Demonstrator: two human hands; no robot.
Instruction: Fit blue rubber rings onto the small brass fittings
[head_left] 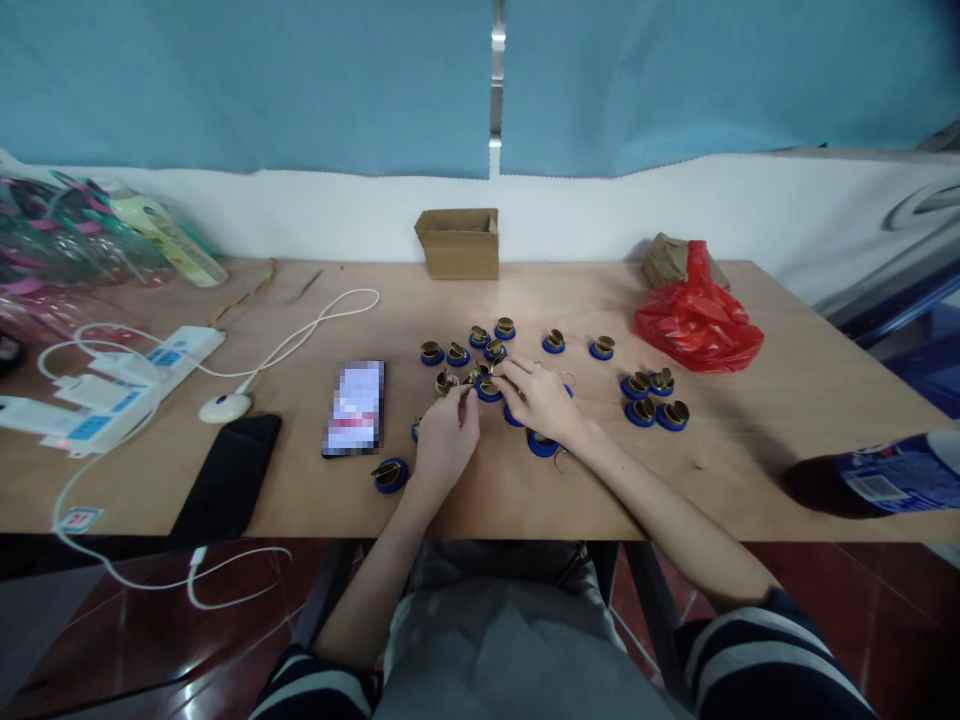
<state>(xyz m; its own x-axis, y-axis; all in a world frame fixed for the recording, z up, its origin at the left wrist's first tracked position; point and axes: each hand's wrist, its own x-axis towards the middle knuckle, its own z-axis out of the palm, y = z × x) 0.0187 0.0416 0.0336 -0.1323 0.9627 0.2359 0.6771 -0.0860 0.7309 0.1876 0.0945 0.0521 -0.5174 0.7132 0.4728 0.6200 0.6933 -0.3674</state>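
Observation:
Several small round blue pieces with brass-coloured tops lie scattered over the middle of the wooden table. My left hand is closed in a pinch on one brass-topped piece near the cluster's left side. My right hand rests just to its right with fingers curled, its fingertips on a blue and brass piece. The two hands almost touch at the fingertips. One more blue piece sits alone left of my left wrist. A thin metal ring lies by my right wrist.
A phone and a black case lie to the left, beside a white mouse, power strips and cables. A cardboard box stands at the back, a red plastic bag at the right, a dark bottle on the right edge.

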